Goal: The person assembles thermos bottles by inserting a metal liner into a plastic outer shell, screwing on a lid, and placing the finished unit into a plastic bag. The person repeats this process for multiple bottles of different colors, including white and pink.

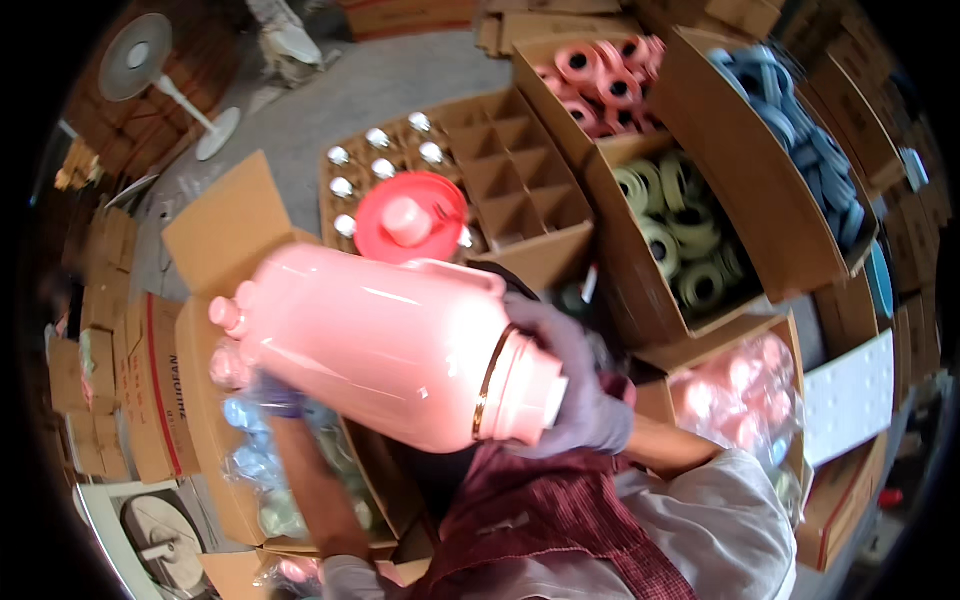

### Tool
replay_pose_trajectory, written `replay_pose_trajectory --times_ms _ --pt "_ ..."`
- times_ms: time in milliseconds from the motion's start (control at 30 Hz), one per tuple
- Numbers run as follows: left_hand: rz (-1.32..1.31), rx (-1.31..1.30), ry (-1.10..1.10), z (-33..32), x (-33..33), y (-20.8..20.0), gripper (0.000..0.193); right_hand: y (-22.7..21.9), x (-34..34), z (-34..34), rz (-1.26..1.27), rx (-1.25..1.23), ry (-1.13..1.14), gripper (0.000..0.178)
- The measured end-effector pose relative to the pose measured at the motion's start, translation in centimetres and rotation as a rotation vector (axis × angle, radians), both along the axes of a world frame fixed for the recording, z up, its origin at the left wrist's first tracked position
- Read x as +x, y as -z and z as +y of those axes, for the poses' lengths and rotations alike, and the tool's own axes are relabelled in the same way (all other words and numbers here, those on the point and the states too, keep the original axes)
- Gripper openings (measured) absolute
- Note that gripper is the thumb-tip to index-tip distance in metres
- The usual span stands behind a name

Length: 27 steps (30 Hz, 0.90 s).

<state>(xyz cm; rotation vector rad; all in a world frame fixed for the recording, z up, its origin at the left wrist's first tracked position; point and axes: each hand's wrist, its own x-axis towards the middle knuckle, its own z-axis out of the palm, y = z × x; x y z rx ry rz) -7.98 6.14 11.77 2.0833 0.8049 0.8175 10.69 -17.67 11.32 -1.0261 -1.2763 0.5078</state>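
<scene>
A glossy pink vacuum flask (370, 335) lies tilted on its side in front of me, its gold-ringed neck (500, 390) toward the right. My right hand (580, 385), in a grey glove, is closed round that neck end. My left hand (277, 394), in a bluish glove, is low beside the flask's other end, over a carton of bagged parts. The flask hides its fingers, so its grip does not show. Small pink knobs (230, 312) show at the flask's left end; whether they touch it is unclear. Beyond the flask, a red round dish (370, 218) holds a pink cap (407, 221).
Under the dish stands a divided carton (540, 235) with several silver-topped pieces (383, 168). Open cartons at the right hold pink rings (600, 85), green rings (690, 235) and blue parts (800, 130). Bagged pink parts (735, 395) lie nearer. A fan (140, 60) stands far left.
</scene>
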Motion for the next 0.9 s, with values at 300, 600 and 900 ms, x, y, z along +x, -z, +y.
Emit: replay_pose_trajectory --times_ms 300,600,900 --pt "0.637 0.494 0.425 -7.4 4.4 -4.8 0.029 5.7 2.0 -4.7 -0.619 -0.91 -0.369 0.047" --pt "0.546 0.424 1.019 -5.0 7.4 3.2 0.043 7.4 24.9 8.5 -0.36 -0.63 0.282 0.023" --pt "0.578 0.081 0.864 -4.0 4.9 4.6 0.037 19.6 56.6 22.6 -0.879 -1.291 0.855 0.051"
